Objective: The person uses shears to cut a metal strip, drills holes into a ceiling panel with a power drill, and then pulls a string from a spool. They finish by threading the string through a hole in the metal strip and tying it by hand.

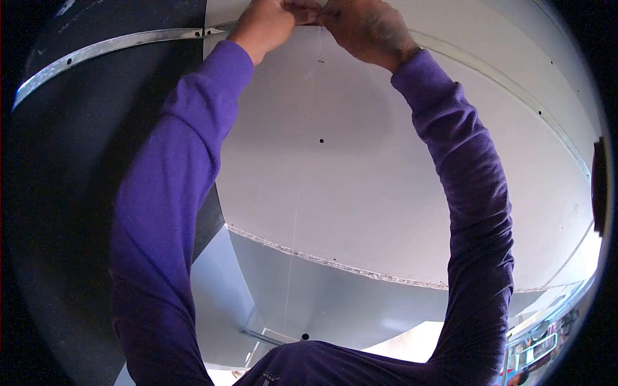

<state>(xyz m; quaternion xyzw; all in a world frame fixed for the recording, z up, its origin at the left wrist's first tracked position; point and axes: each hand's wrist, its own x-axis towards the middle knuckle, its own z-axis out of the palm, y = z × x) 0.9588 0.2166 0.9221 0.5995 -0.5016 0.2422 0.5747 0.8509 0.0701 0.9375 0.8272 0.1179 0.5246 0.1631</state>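
Observation:
Both arms, in purple sleeves, reach up to the top edge of the view. My left hand [267,24] is closed, its fingertips pinched near a seam on a pale panel [309,103]. My right hand [370,29] is closed as well, with its fingertips meeting those of the left. What lies between the fingers is too small and hidden to make out. A thin pale line runs down the panel from below the hands, past a small dark hole [321,141].
A dark panel [77,161] stands at left, crossed by a curved metal strip [116,48] with holes. Another strip [508,90] curves along the right. Below the pale panel's rough edge [335,261] is a grey surface [347,296]. Shelving-like clutter [537,347] shows at lower right.

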